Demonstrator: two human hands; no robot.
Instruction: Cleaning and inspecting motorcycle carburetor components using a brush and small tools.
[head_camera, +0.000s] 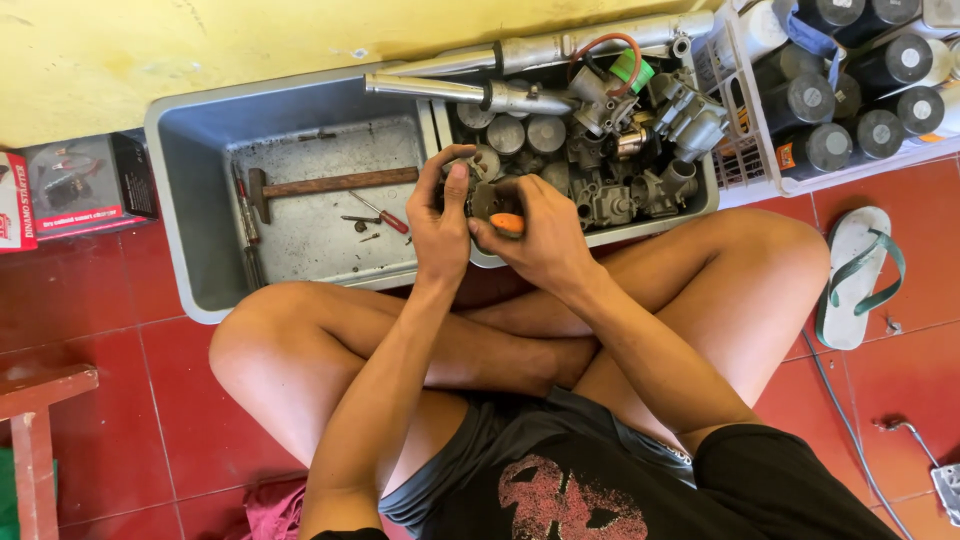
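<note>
Both hands are working over the grey tray (190, 200): your left hand (440, 225) is curling around a small metal part (487, 197), and your right hand (540, 240) is gripping an orange-handled screwdriver (507, 223) against it, just above your crossed legs. Hammer (330, 184) is lying in the tray.

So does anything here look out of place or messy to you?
Mostly a working jumble. A single sandal lies alone on the red floor with no partner in view. A small red-handled screwdriver and bits lie loose beside the hammer in the grey tub. Nothing looks spilled or broken.
</note>
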